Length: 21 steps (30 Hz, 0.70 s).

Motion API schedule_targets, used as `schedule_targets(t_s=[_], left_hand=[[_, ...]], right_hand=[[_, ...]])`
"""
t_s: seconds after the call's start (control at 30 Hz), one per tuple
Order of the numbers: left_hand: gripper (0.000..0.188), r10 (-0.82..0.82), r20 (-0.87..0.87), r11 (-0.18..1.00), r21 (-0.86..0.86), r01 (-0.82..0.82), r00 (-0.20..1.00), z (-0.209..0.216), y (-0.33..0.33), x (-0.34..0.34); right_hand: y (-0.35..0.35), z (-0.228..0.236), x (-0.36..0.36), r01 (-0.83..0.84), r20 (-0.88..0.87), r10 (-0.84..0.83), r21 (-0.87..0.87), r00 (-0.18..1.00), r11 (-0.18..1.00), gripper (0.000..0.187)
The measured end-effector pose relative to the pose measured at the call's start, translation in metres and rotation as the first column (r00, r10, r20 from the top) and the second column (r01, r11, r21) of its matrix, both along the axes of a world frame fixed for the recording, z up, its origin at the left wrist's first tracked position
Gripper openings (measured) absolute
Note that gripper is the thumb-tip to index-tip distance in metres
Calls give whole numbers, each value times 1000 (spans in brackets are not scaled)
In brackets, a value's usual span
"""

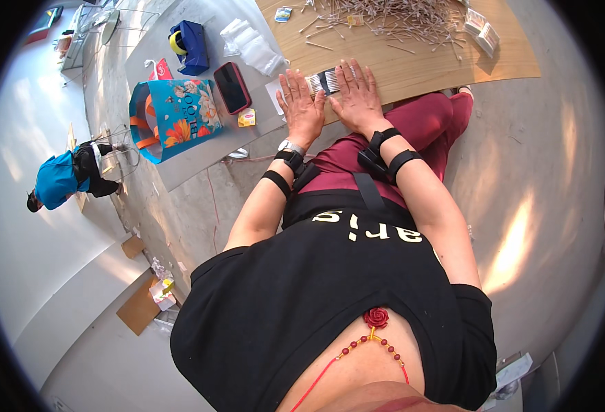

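My left hand [302, 108] lies with its fingers stretched out at the near edge of the wooden table [426, 69]. Beside it my right hand [357, 99] rests in the same way, fingers straight and slightly apart. Between the two hands is a small flat pack of white cotton swabs [324, 82] with a dark band. Fingers of both hands reach its ends, and whether they press on it I cannot tell. Beyond the hands a large heap of loose cotton swabs [405, 19] spreads over the table. A clear box of swabs [482, 33] stands to its right.
Left of my hands are a phone [232, 88] in a red case, a small yellow box [247, 117], clear plastic bags [253, 47], a blue tape dispenser [190, 49] and a blue flowered bag [175, 117]. Another person [62, 177] in blue is farther left.
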<state>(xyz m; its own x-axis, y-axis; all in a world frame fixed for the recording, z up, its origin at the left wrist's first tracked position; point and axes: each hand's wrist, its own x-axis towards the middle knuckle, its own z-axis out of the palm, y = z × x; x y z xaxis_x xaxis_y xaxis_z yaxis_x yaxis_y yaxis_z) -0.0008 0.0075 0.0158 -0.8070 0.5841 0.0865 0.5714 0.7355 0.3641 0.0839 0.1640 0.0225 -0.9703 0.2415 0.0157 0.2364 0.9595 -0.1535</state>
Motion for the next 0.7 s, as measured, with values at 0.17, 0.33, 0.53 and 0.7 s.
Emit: schedule_targets(t_s=[0.17,0.33,0.53,0.7], left_hand=[[80,-31,-33,999,-43,29,999,2,3,2],[79,-55,-18,998,-32,55,998,-1,4,3],[75,-78,-19,992,96,79,997,-10,2,0],[75,-113,28,974,199,105,993,-16,-1,-4]], right_hand=[[-1,-2,0,6,12,-6,6,1000,1000,85],[-3,-1,-1,10,30,-11,7,999,1000,85],[-3,-1,-2,15,36,-15,-13,999,1000,87],[-6,10,-3,26,108,-22,-39,994,999,86]])
